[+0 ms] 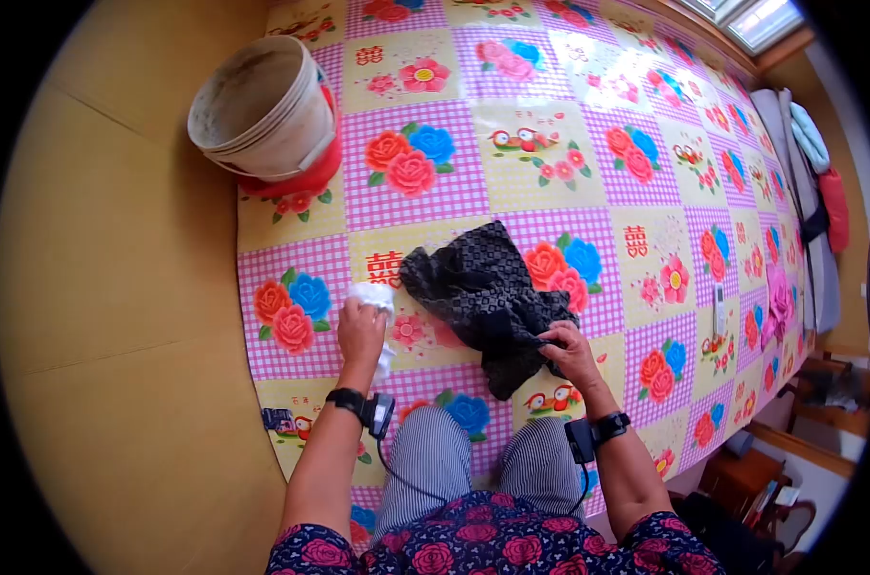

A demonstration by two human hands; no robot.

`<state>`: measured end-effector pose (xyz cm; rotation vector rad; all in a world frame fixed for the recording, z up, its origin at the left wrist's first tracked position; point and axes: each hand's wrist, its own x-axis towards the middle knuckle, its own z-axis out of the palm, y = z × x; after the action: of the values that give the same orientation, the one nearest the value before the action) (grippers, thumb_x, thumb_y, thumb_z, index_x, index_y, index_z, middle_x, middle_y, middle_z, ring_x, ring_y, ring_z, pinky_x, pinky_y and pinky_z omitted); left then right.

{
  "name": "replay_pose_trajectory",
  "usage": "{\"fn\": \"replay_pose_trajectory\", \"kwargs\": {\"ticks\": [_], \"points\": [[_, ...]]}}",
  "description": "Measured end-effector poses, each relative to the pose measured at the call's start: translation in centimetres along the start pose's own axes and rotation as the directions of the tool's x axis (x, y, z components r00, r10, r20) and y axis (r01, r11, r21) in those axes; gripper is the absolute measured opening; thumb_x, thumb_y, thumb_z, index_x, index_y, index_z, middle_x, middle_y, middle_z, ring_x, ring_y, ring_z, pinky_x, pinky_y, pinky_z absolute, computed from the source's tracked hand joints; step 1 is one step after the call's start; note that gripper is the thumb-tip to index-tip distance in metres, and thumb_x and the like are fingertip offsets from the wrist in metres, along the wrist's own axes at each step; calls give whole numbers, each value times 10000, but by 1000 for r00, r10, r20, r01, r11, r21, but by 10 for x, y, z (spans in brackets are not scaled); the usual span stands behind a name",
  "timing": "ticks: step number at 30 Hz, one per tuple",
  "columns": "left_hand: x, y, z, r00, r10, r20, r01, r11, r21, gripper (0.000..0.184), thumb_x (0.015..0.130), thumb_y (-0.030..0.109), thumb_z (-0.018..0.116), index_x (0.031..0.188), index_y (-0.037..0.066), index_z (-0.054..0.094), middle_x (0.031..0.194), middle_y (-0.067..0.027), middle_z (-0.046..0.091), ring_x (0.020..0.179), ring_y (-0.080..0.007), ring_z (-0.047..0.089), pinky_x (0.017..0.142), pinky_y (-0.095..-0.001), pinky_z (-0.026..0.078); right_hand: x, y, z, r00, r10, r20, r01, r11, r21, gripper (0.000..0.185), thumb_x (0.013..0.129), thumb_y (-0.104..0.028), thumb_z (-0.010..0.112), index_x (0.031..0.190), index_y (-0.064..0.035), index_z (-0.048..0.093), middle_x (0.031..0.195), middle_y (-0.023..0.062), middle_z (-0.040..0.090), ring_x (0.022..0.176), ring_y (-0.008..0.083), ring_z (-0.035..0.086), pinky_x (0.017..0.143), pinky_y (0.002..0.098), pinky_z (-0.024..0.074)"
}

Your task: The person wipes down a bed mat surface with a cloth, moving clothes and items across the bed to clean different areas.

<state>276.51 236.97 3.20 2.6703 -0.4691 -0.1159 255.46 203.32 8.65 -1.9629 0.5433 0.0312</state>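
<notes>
A crumpled black patterned cloth [483, 287] lies on the flowered mat [435, 225] in front of my knees. My right hand [571, 355] pinches the cloth's lower right edge between thumb and fingers. To the left of it, my left hand [360, 331] is closed on a white cloth [373, 295], which bunches above the fingers and hangs out below them. A small gap of mat separates the white cloth from the black one.
A whitish bucket [263, 115] with a red base stands at the upper left, beside the tan wall [119, 230]. A white remote [720, 310] and a pink cloth [778, 305] lie to the right. Folded bedding [809, 201] is at the far right.
</notes>
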Motion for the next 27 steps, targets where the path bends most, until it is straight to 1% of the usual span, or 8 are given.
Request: {"fn": "replay_pose_trajectory", "kwargs": {"ticks": [6, 13, 17, 19, 21, 24, 26, 27], "points": [[33, 74, 31, 806, 332, 490, -398, 917, 34, 146, 855, 175, 558, 973, 156, 642, 1014, -128, 587, 870, -354, 640, 700, -464, 528, -34, -55, -30, 952, -142, 271, 131, 990, 58, 276, 696, 33, 675, 952, -71, 677, 1008, 64, 575, 1001, 217, 593, 885, 291, 472], [29, 77, 25, 815, 270, 513, -398, 904, 155, 171, 871, 158, 526, 1022, 167, 606, 923, -136, 616, 809, -350, 662, 693, -473, 533, -24, -56, -65, 968, 239, 82, -252, 928, 274, 545, 712, 81, 588, 1240, -58, 584, 1074, 41, 599, 1025, 147, 572, 888, 277, 479], [-4, 75, 36, 744, 314, 589, -513, 834, 204, 174, 879, 152, 512, 1043, 171, 564, 863, -130, 653, 761, -331, 675, 664, -470, 529, -21, -81, -67, 907, 169, 386, -285, 921, 267, 515, 755, 4, 639, 1263, -48, 575, 1116, 69, 606, 1065, 167, 571, 920, 279, 469], [-18, 82, 47, 792, 236, 563, -408, 890, 201, 157, 890, 177, 511, 1017, 157, 600, 881, -139, 664, 808, -312, 690, 715, -460, 536, -38, -70, -56, 746, 223, 628, -452, 861, 232, 502, 780, -57, 672, 1272, -44, 571, 1153, 94, 611, 1106, 182, 564, 947, 288, 460], [-29, 64, 73, 803, 216, 556, -391, 895, 216, 201, 847, 205, 529, 1023, 177, 622, 855, -128, 670, 790, -334, 675, 675, -462, 519, -60, -58, -30, 697, 52, 715, -169, 981, 94, 511, 802, -142, 712, 1285, -58, 568, 1167, 94, 630, 1090, 170, 583, 935, 314, 476], [-23, 60, 46, 848, -30, 529, -76, 981, 178, 225, 861, 164, 468, 1029, 149, 616, 969, -164, 650, 889, -396, 652, 729, -509, 524, -93, -17, 27, 540, 163, 826, -334, 942, 32, 509, 821, -218, 717, 1286, -73, 570, 1123, 68, 667, 1021, 158, 625, 891, 332, 504], [-26, 22, 38, 925, 39, 377, -109, 980, 165, 227, 871, 160, 452, 1024, 169, 620, 947, -155, 639, 826, -396, 652, 693, -528, 513, -102, 8, 46, 410, 246, 878, -434, 900, -50, 511, 832, -243, 713, 1292, -78, 562, 1067, 69, 684, 973, 159, 645, 863, 333, 516], [-28, 1, 34, 941, 32, 336, -91, 983, 162, 246, 885, 166, 444, 1051, 177, 624, 969, -146, 637, 837, -384, 653, 695, -528, 512, -104, 36, 57, 594, 288, 751, -434, 901, -2, 522, 832, -262, 712, 1294, -76, 557, 1039, 83, 684, 956, 166, 649, 856, 331, 516]]}}
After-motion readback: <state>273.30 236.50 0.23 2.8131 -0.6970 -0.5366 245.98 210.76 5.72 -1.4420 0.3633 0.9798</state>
